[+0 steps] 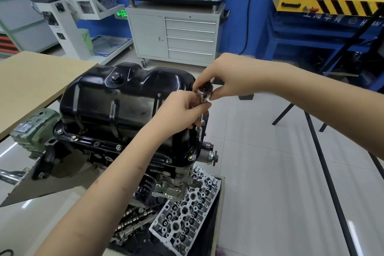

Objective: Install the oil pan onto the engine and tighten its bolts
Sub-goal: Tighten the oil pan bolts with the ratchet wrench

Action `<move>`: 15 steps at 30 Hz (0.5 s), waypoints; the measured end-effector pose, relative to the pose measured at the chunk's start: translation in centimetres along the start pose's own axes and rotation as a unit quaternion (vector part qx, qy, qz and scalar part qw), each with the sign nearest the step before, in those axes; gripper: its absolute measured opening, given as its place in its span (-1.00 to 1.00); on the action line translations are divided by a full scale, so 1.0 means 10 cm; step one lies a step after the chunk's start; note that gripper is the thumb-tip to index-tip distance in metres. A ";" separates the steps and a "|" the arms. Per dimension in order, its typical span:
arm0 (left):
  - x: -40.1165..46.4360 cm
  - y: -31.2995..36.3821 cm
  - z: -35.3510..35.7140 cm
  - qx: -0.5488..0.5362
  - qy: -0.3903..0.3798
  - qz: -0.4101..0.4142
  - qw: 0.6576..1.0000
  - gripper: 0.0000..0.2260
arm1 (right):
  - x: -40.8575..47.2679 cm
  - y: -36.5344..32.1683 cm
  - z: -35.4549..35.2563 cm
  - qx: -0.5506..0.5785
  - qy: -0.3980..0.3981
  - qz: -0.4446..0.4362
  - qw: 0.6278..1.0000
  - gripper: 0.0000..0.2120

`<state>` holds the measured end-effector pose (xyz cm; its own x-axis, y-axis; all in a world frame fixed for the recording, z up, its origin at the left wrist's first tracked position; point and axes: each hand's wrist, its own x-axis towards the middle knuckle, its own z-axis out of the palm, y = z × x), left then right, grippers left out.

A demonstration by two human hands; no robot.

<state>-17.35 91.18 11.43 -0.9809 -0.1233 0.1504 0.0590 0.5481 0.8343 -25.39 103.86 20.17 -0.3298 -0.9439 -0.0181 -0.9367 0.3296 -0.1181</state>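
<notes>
At the centre of the frame the black oil pan [128, 108] already sits upside-down on the engine [116, 158], its flange lying along the block with several bolts visible in the rim toward the lower middle. Just right of the pan, a socket driver [202, 110] stands nearly upright, its long axis running from the ratchet head near the upper right of the pan down to a socket seated on a bolt [199, 131] at the pan's right-hand flange edge. That bolt lies directly below both hands, so the coming turn depends on keeping the tool in line with it. The left hand [180, 110] is the nearer one to the bolt, its fingers [199, 106] curled round the shaft and steadying it just above the socket. The right hand [226, 81] comes in from the right edge of the frame and pinches the ratchet head from above with thumb and fingertips pressed close together. Judging by the seated pan and the bolts in place, the work looks to be in the tightening stage. Below, at the lower middle of the frame, a cylinder head [187, 214] and an oil filter [146, 191] lie apart from the hands.
</notes>
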 end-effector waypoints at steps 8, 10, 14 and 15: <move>-0.01 0.00 0.00 -0.009 0.034 0.007 0.999 -0.78 | 0.02 -0.03 0.11 -0.046 0.043 0.100 0.993 -0.55; -0.02 0.00 0.01 -0.012 0.023 0.004 1.000 -0.78 | 0.01 -0.02 0.07 -0.030 0.028 0.073 0.996 -0.68; -0.02 0.00 0.03 -0.002 0.008 0.008 1.000 -0.81 | 0.00 -0.01 -0.01 -0.006 -0.004 0.013 1.000 -0.77; -0.02 0.00 0.03 -0.001 0.007 0.005 1.000 -0.82 | 0.01 -0.02 0.00 -0.021 0.003 0.012 1.000 -0.76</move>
<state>-17.17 91.44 11.26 -0.9774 -0.1295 0.1671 0.0699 0.5483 0.8333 -25.23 103.71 20.21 -0.3524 -0.9357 -0.0151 -0.9327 0.3525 -0.0766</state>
